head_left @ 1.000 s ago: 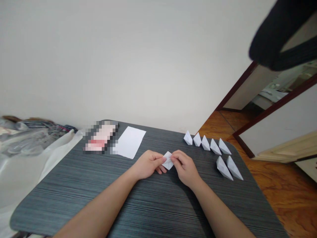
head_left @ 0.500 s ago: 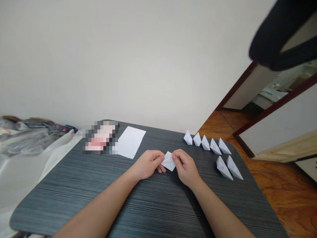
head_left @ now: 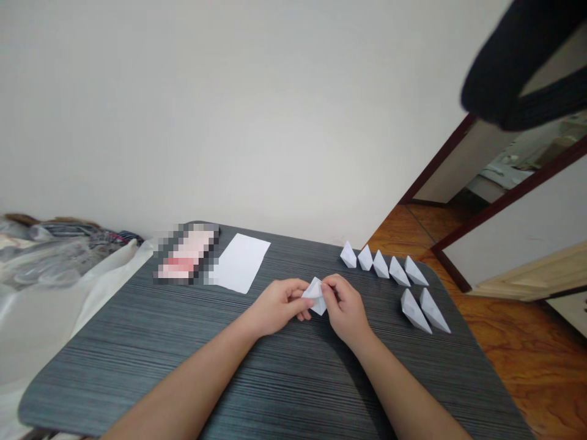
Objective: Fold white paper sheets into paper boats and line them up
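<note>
Head cam: hands point(head_left: 277, 308) tight on folded paper point(head_left: 315, 288), sheet point(head_left: 243, 263) L, 7 paper shapes point(head_left: 398, 272) R, blk strap point(head_left: 498, 73) top R

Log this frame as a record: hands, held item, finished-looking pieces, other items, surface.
left hand: gripping left side of folded paper, thumb on its near face
right hand: pinching right side of the same paper
held item: white, creased, pointed at top
paper boats, far group: five, white, at the table's far right
paper boats, near pair: two, side by side, nearer the person
paper sheet: white, lying flat, left of the hands
pixelated item: left of sheet, identity unclear
table: dark, streaked top
</note>
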Demonstrator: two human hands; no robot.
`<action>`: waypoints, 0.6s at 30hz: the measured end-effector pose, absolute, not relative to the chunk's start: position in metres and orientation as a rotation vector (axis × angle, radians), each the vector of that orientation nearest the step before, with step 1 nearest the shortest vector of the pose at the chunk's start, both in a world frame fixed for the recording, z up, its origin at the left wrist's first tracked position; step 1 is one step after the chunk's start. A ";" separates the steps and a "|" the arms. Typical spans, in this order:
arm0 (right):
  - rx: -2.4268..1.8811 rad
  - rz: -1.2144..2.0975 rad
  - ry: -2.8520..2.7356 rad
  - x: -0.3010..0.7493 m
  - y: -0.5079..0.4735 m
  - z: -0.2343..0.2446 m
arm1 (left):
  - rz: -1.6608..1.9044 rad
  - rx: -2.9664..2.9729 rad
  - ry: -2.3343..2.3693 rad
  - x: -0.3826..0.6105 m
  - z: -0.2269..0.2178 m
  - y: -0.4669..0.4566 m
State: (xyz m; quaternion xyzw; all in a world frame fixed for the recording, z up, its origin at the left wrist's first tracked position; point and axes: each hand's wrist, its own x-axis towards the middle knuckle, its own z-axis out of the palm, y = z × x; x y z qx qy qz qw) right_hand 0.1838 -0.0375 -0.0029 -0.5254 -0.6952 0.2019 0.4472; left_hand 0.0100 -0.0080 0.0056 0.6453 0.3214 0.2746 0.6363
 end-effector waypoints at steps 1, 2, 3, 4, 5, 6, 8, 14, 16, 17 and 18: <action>-1.299 0.504 -1.722 0.184 -0.038 -0.003 | 0.623 1.477 0.747 0.010 0.005 -0.008; -1.299 0.507 -1.722 0.184 -0.038 -0.003 | 0.619 1.479 0.760 0.010 0.005 -0.008; -1.300 0.509 -1.722 0.184 -0.038 -0.003 | 0.614 1.482 0.772 0.009 0.005 -0.008; -1.301 0.511 -1.723 0.184 -0.039 -0.003 | 0.612 1.483 0.781 0.009 0.006 -0.008; -1.301 0.514 -1.724 0.184 -0.039 -0.004 | 0.610 1.482 0.786 0.009 0.006 -0.008; -1.300 0.515 -1.725 0.184 -0.039 -0.004 | 0.609 1.481 0.789 0.008 0.006 -0.008; -1.299 0.524 -1.723 0.184 -0.039 -0.004 | 0.607 1.479 0.796 0.008 0.006 -0.008; -1.331 0.595 -1.671 0.185 -0.039 -0.008 | 0.621 1.466 0.801 0.008 0.005 -0.008; -1.326 0.607 -1.668 0.185 -0.040 -0.009 | 0.628 1.465 0.797 0.008 0.005 -0.008; -1.320 0.609 -1.673 0.185 -0.040 -0.009 | 0.628 1.465 0.795 0.008 0.006 -0.008; -1.313 0.605 -1.679 0.185 -0.040 -0.009 | 0.624 1.464 0.794 0.008 0.007 -0.007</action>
